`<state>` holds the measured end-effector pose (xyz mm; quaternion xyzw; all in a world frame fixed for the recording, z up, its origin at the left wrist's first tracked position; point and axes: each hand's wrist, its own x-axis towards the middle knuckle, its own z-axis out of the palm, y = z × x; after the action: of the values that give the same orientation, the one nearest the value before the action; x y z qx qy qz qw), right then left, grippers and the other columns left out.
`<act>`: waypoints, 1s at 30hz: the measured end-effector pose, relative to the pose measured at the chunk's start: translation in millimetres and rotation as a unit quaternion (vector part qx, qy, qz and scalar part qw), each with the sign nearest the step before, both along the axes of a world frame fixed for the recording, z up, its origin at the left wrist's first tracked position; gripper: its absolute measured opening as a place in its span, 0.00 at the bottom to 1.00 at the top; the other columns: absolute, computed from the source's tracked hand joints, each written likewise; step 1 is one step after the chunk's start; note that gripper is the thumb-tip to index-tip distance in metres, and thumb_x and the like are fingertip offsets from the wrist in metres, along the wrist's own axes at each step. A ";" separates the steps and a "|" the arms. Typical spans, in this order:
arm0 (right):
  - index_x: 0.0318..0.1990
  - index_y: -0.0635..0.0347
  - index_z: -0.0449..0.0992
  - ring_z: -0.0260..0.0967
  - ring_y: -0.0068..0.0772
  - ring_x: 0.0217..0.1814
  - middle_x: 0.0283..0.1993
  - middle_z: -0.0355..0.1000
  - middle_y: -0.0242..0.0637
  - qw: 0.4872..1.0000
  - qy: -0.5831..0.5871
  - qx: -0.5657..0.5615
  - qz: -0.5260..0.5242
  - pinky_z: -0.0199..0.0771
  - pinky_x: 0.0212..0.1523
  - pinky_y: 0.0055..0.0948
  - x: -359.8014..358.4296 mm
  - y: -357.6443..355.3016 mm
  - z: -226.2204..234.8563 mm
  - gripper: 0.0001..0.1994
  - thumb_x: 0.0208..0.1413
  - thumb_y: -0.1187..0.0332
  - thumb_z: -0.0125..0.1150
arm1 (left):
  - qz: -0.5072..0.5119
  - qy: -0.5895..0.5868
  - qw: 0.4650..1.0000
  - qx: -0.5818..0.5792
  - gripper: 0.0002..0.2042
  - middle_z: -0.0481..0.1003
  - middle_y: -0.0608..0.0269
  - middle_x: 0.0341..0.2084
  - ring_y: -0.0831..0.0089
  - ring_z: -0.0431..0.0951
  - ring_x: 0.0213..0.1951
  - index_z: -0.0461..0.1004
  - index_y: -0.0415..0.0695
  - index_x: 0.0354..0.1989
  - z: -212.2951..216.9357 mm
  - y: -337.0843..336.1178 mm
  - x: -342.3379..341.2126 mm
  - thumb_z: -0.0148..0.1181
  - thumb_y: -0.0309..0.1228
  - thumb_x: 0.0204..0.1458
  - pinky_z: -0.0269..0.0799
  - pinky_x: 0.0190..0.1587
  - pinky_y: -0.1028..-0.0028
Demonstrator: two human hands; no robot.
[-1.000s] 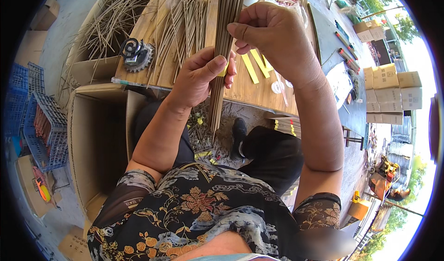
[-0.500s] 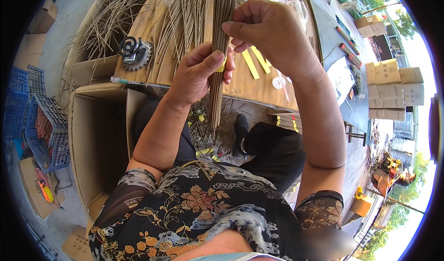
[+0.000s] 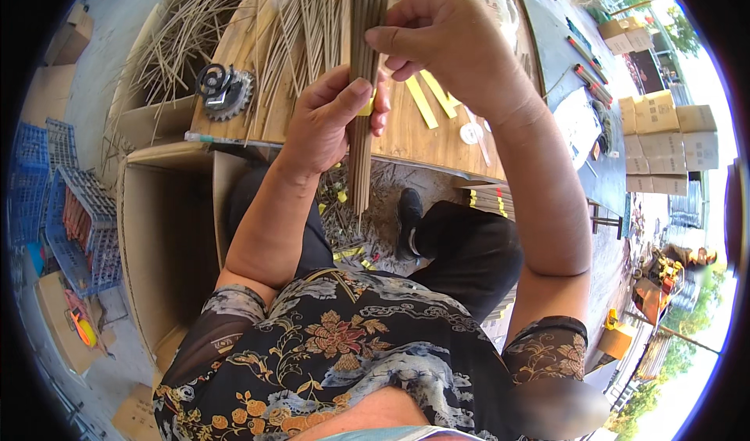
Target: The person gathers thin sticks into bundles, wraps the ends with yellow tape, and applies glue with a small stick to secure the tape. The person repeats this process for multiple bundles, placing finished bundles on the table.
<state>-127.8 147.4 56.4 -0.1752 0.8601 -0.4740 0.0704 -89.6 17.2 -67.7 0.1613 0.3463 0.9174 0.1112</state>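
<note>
My left hand [image 3: 332, 124] grips a tight bundle of thin brown sticks [image 3: 361, 160] that stands upright over my lap, with a yellow paper strip [image 3: 367, 105] pressed under the thumb. My right hand [image 3: 449, 46] pinches the same bundle higher up, fingers curled around the sticks. The bundle's lower end hangs free below the wooden table's edge [image 3: 422, 148]. More loose sticks [image 3: 305, 27] lie spread on the table behind the hands.
Yellow paper strips [image 3: 426, 101] and a tape dispenser [image 3: 223, 89] lie on the table. An open cardboard box [image 3: 160, 230] stands at my left, blue crates [image 3: 66, 214] beyond it. Stacked cartons [image 3: 672, 136] sit far right. Stick scraps litter the floor [image 3: 351, 230].
Both hands have shifted slightly along the bundle; the left thumb now presses the yellow strip against the sticks. The bundle stays upright in the same place.
</note>
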 end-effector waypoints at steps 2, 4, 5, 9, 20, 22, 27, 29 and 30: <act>0.30 0.71 0.72 0.70 0.21 0.24 0.22 0.70 0.35 0.999 0.012 -0.008 0.032 0.72 0.27 0.18 -2.9 4.0 -4.9 0.11 0.46 0.69 0.61 | -0.025 -0.018 0.999 0.030 0.15 0.68 0.61 0.28 0.76 0.67 0.28 0.65 0.38 0.47 -1.8 1.0 0.7 0.48 0.34 0.54 0.65 0.30 0.77; 0.30 0.71 0.73 0.71 0.23 0.25 0.23 0.72 0.38 0.997 0.058 0.002 0.043 0.72 0.27 0.20 -8.4 7.2 -10.8 0.11 0.45 0.68 0.61 | -0.050 -0.001 0.998 0.042 0.18 0.67 0.60 0.30 0.74 0.66 0.28 0.62 0.38 0.50 -8.1 0.3 -5.0 0.48 0.35 0.54 0.63 0.29 0.77; 0.30 0.69 0.74 0.72 0.23 0.25 0.23 0.73 0.39 0.996 0.072 0.036 0.047 0.71 0.26 0.22 -6.0 6.3 -5.1 0.11 0.44 0.68 0.60 | -0.028 -0.003 0.999 0.020 0.18 0.67 0.59 0.29 0.74 0.66 0.28 0.62 0.38 0.50 -9.6 -1.6 -5.0 0.47 0.36 0.55 0.62 0.28 0.78; 0.28 0.64 0.76 0.72 0.32 0.25 0.23 0.73 0.41 0.973 0.201 0.050 0.099 0.71 0.28 0.26 -12.7 8.3 -11.7 0.09 0.38 0.69 0.59 | 0.000 -0.002 1.000 -0.019 0.15 0.65 0.61 0.28 0.75 0.65 0.26 0.63 0.40 0.46 -3.5 0.2 -3.5 0.48 0.35 0.54 0.62 0.27 0.78; 0.27 0.68 0.72 0.69 0.20 0.25 0.22 0.69 0.35 0.995 0.061 0.052 0.065 0.71 0.29 0.18 -2.0 16.0 -2.1 0.08 0.46 0.70 0.58 | -0.042 -0.040 0.997 0.051 0.13 0.71 0.59 0.29 0.73 0.70 0.26 0.67 0.39 0.41 -10.3 1.8 -4.7 0.49 0.35 0.54 0.67 0.28 0.75; 0.26 0.66 0.71 0.66 0.17 0.22 0.20 0.69 0.33 0.999 -0.033 0.016 0.018 0.66 0.24 0.15 11.2 13.2 28.0 0.07 0.49 0.70 0.57 | -0.035 0.005 0.999 0.030 0.12 0.71 0.61 0.27 0.76 0.71 0.25 0.68 0.40 0.40 -3.7 -0.2 -4.2 0.49 0.36 0.54 0.69 0.27 0.77; 0.28 0.67 0.71 0.67 0.18 0.24 0.23 0.69 0.32 0.997 0.031 -0.064 0.020 0.69 0.28 0.17 7.0 4.6 10.9 0.07 0.48 0.71 0.58 | -0.012 -0.023 0.999 0.030 0.13 0.71 0.62 0.25 0.76 0.72 0.25 0.68 0.39 0.40 0.0 -3.1 -0.2 0.49 0.36 0.54 0.69 0.26 0.79; 0.28 0.68 0.70 0.68 0.19 0.26 0.24 0.69 0.33 0.995 0.049 -0.076 0.037 0.71 0.30 0.17 5.4 6.0 5.6 0.06 0.48 0.73 0.57 | -0.010 -0.018 0.999 0.030 0.13 0.71 0.62 0.25 0.76 0.72 0.25 0.68 0.39 0.41 0.9 -1.8 -0.6 0.49 0.36 0.54 0.69 0.26 0.79; 0.29 0.68 0.70 0.68 0.19 0.26 0.24 0.69 0.33 0.996 0.044 -0.074 0.038 0.70 0.29 0.17 3.4 7.4 3.8 0.06 0.49 0.73 0.57 | -0.011 -0.016 0.999 0.030 0.13 0.71 0.62 0.25 0.76 0.72 0.25 0.68 0.39 0.41 1.5 -1.0 -1.0 0.49 0.36 0.54 0.69 0.26 0.79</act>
<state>-124.4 154.8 60.3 -0.2327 0.8178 -0.5250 0.0377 -90.6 16.2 -66.1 0.1537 0.3155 0.9285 0.1217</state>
